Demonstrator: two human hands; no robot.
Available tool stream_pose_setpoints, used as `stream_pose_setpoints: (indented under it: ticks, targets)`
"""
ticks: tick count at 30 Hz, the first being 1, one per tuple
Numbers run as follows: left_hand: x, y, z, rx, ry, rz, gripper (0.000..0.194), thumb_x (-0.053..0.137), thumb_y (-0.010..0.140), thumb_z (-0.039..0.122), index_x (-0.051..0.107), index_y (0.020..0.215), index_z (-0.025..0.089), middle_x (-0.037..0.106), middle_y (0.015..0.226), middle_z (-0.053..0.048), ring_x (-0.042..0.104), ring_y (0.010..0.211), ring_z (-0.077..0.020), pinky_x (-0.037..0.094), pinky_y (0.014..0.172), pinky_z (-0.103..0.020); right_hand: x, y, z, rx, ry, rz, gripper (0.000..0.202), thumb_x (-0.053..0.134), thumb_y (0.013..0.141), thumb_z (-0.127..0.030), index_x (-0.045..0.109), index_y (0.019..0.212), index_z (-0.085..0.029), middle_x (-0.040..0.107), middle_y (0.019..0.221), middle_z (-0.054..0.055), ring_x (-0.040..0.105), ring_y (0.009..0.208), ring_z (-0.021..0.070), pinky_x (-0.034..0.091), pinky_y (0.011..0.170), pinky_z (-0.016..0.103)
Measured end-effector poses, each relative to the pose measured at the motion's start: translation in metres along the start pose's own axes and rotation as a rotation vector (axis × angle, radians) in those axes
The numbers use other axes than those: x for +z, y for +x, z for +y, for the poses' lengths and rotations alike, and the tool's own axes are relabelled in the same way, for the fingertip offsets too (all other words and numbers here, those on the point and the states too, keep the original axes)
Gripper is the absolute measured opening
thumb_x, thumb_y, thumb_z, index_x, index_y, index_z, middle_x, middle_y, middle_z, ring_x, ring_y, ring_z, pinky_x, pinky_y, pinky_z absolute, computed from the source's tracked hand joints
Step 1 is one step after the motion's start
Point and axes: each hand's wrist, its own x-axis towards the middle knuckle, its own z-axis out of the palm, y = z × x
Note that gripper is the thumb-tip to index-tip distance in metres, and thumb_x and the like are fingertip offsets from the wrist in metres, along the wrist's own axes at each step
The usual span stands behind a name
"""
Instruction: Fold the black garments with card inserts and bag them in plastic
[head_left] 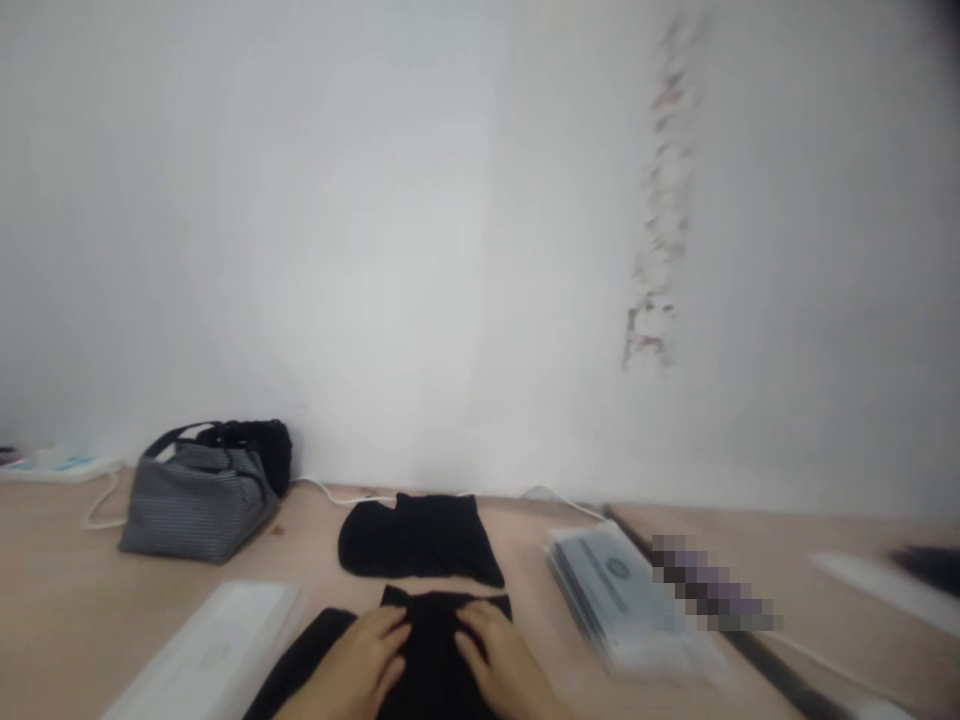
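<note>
A piece of black fabric (pixel 433 668) lies on the table in front of me, running off the bottom of the head view. My left hand (pixel 364 655) rests on its left part, fingers stretched forward over the cloth and slightly bent. On the right part lies my right hand (pixel 499 650), its fingers likewise laid out on the fabric. Neither hand visibly grips anything. Just past the fingertips is a second black cloth piece (pixel 420 538), lying flat and apart from the first. More black cloth (pixel 311 655) shows to the left of my left forearm.
A grey bag (pixel 199 500) stands at the back left by the wall. A white flat package (pixel 214 650) lies left, and a stack of clear plastic packets (pixel 611 590) right. A white cable (pixel 330 492) runs along the wall. A dark gap (pixel 772 665) crosses the tabletop.
</note>
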Motion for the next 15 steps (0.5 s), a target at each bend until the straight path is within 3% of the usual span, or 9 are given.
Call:
stream_pose_setpoints:
  ticks: [3,5,8,12,15]
  targets:
    - [0.022,0.019,-0.005,-0.037,0.055,-0.135,0.059,0.031,0.086,0.054,0.034,0.134,0.018,0.031,0.140,-0.013,0.025,0.130,-0.0293,0.022,0.103,-0.054,0.021,0.017,0.008,0.032,-0.096,-0.137,0.062,0.036,0.084,-0.054,0.037,0.133,-0.016,0.034,0.139,0.013,0.028,0.127,0.0321,0.023,0.102,0.051]
    - [0.030,0.021,-0.008,-0.109,0.081,-0.171,0.066,0.026,0.085,0.060,0.030,0.135,0.018,0.026,0.141,-0.015,0.019,0.131,-0.0325,0.014,0.100,-0.064,0.034,0.019,0.020,0.104,-0.171,-0.167,0.070,0.034,0.081,-0.063,0.034,0.134,-0.017,0.030,0.139,0.016,0.024,0.127,0.0372,0.020,0.101,0.056]
    - [0.034,0.018,-0.009,-0.200,0.097,-0.176,0.070,0.023,0.083,0.063,0.027,0.135,0.016,0.022,0.142,-0.016,0.018,0.131,-0.0335,0.010,0.098,-0.067,0.045,0.016,0.032,0.184,-0.214,-0.118,0.078,0.032,0.077,-0.070,0.035,0.133,-0.015,0.029,0.138,0.020,0.023,0.126,0.0402,0.020,0.101,0.056]
    - [0.022,0.010,-0.007,-0.213,0.081,-0.130,0.066,0.026,0.086,0.058,0.024,0.136,0.016,0.020,0.142,-0.014,0.019,0.131,-0.0316,0.013,0.102,-0.061,0.038,0.013,0.034,0.160,-0.179,-0.071,0.075,0.033,0.080,-0.066,0.036,0.132,-0.013,0.029,0.137,0.022,0.022,0.127,0.0394,0.021,0.100,0.056]
    - [0.001,-0.007,-0.009,-0.082,0.010,-0.100,0.054,0.035,0.088,0.049,0.022,0.136,0.027,0.022,0.142,-0.006,0.021,0.131,-0.0286,0.018,0.103,-0.058,0.021,0.006,0.032,-0.006,-0.121,-0.111,0.067,0.036,0.081,-0.062,0.032,0.134,-0.020,0.026,0.140,0.015,0.019,0.128,0.0364,0.017,0.100,0.059]
